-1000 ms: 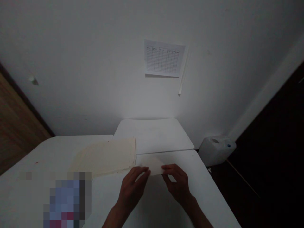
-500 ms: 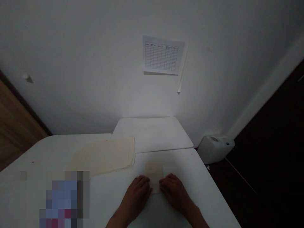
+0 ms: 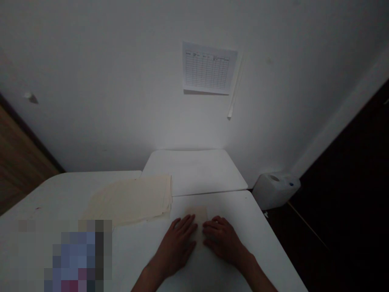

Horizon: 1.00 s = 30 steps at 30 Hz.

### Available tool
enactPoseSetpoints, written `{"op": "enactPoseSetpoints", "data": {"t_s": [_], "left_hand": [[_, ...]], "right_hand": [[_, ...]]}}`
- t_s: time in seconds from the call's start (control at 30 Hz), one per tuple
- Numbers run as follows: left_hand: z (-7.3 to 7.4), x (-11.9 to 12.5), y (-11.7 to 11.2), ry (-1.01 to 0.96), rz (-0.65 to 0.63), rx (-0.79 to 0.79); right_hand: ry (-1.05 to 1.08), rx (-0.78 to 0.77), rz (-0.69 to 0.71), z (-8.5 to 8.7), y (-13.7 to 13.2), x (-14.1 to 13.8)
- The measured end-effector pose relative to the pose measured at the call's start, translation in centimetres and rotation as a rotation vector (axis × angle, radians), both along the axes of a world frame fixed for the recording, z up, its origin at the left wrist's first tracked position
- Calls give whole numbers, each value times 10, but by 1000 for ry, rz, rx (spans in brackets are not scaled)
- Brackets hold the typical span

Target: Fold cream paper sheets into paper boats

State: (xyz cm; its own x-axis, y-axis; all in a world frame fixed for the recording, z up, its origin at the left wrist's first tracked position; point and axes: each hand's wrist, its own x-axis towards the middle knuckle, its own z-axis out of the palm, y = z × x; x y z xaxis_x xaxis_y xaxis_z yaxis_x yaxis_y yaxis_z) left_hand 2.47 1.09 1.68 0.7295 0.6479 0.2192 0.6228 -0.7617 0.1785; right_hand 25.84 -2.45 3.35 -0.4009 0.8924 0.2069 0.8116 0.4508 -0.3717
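Observation:
A small beige rectangle of thin sheet material (image 3: 200, 211), cloth or paper, lies flat on the white table (image 3: 170, 271) in front of me. My left hand (image 3: 181, 238) rests on its left side, fingers stretched forward and slightly spread, thumb lower down. From the other side my right hand (image 3: 222, 237) touches the right edge, its fingers a little bent and apart from the thumb. Both hands cover the side edges, so only a strip between them and the far end show.
To the left lies a stack of larger beige sheets (image 3: 130, 198). A pixelated patch hides the lower left. Against the wall (image 3: 121, 81) stands another white tabletop (image 3: 194, 172); a printed table sheet (image 3: 208, 69) hangs above. On the floor at right is a white plastic container (image 3: 275, 190).
Both hands have shifted slightly forward along the beige piece. The left fingers have gone from bunched at its edge to stretched out over it; the right fingers have loosened.

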Motion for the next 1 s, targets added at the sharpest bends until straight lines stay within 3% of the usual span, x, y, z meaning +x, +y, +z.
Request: {"op": "enactPoseSetpoints", "data": {"t_s": [0.43, 1.0], "left_hand": [[3, -6, 10, 11, 14, 12], [-1, -9, 14, 10, 51, 11]], "right_hand": [[-98, -172, 68, 11, 19, 16], [-150, -232, 126, 10, 29, 22]]}}
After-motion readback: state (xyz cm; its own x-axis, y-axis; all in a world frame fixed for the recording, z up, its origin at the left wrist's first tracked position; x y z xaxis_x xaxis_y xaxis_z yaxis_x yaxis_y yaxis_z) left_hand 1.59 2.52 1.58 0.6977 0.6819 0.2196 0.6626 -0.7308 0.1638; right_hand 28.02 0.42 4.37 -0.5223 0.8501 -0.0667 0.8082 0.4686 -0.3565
